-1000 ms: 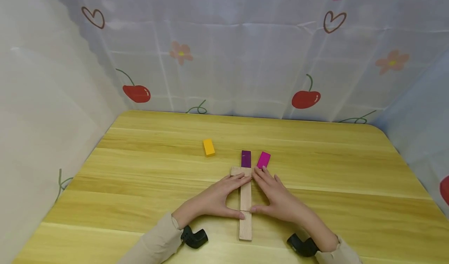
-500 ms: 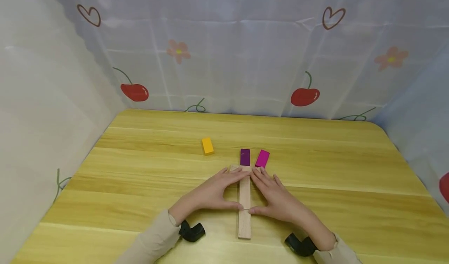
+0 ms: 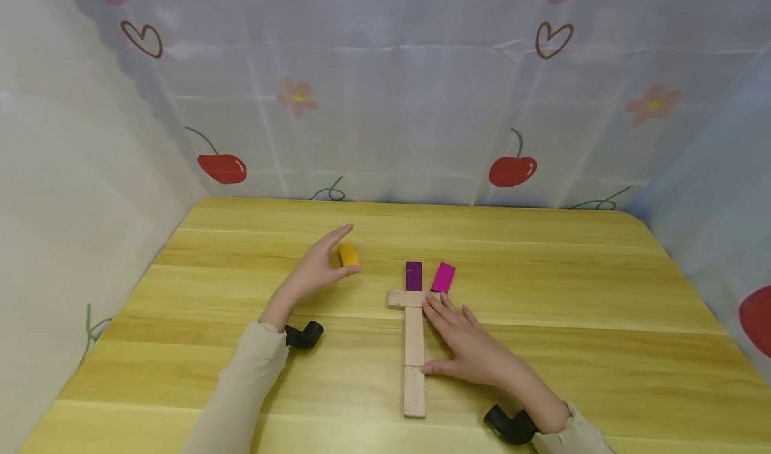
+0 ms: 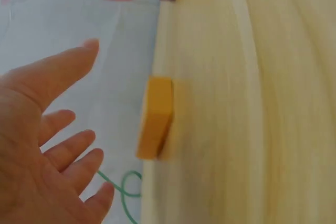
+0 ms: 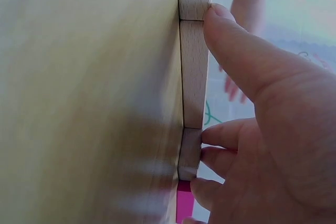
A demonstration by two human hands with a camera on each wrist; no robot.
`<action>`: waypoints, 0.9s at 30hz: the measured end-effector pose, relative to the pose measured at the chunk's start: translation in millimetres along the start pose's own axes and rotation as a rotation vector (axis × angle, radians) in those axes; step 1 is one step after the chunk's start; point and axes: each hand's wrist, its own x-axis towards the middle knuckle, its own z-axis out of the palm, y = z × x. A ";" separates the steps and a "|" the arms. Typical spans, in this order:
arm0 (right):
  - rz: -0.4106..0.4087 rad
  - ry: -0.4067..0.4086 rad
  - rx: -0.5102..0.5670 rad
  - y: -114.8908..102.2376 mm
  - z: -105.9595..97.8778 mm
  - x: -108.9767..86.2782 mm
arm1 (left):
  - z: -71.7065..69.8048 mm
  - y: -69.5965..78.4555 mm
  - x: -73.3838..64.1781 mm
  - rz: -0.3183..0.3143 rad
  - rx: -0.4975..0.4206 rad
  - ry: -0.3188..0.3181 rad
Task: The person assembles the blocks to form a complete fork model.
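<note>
In the head view my left hand (image 3: 313, 266) reaches to a small yellow block (image 3: 348, 254), thumb and fingers spread either side of it. The left wrist view shows the fingers apart from the yellow block (image 4: 156, 116). Two plain wooden blocks lie end to end, a nearer block (image 3: 414, 392) and a farther block (image 3: 413, 337), topped by a plain crosswise block (image 3: 405, 299). My right hand (image 3: 472, 350) rests along their right side: its fingertips touch the crosswise block's right part, and its thumb (image 5: 220, 22) is at the seam between the lengthwise blocks.
Beyond the crosswise block lie a dark purple block (image 3: 413, 276) and, tilted to its right, a magenta block (image 3: 444, 278). The wooden table (image 3: 542, 260) backs onto a printed white curtain (image 3: 385, 119). Black wrist devices (image 3: 305, 335) sit at both wrists.
My left hand has left the plain wooden blocks and moved left and away to the yellow block. The right hand has stayed at the plain blocks. The head view has shifted slightly.
</note>
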 end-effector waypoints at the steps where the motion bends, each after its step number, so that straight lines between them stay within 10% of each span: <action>1: 0.000 -0.002 0.002 -0.4 0.5 0.1 | -0.6 -5.2 0.6 -0.022 0.006 -0.013; 14: 0.010 -0.007 0.003 -0.1 1.0 -1.1 | 3.6 -28.2 1.0 -0.066 0.038 -0.045; 27: 0.012 -0.022 -0.004 1.2 -0.7 -0.7 | 24.1 -2.5 10.9 -0.025 -0.062 -0.098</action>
